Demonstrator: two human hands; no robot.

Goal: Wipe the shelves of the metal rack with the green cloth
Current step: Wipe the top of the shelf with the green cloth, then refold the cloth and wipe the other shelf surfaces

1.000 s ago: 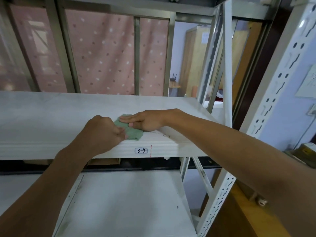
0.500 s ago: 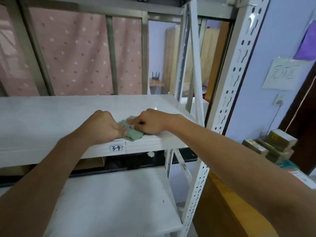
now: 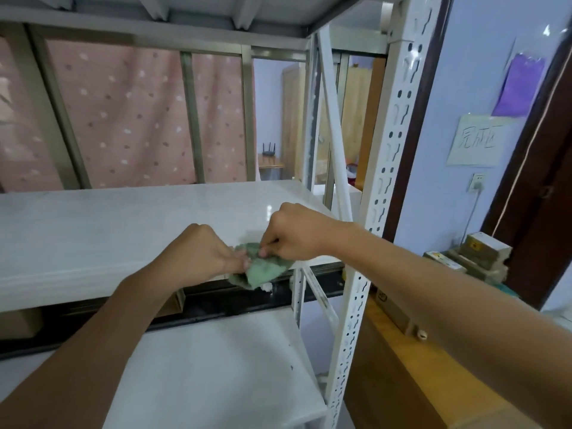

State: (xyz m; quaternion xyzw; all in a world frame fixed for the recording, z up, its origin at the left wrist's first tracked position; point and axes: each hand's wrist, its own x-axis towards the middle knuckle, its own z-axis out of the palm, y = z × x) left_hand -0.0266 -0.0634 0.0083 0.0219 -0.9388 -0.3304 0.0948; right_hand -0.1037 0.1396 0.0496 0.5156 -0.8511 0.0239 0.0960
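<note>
Green, crumpled soft cloth [image 3: 263,269] held between both of my hands at the front edge of the white metal rack's middle shelf [image 3: 123,224]. My left hand [image 3: 201,252] is closed on the cloth's left side; my right hand [image 3: 294,232], raised slightly above the left, pinches the upper edge between thumb and fingertips [image 3: 264,251]. The cloth sags below my right hand, over the shelf's front lip. The lower white shelf [image 3: 201,366] lies beneath my forearms. The perforated white upright post [image 3: 387,168] stands just right of my right wrist
</note>
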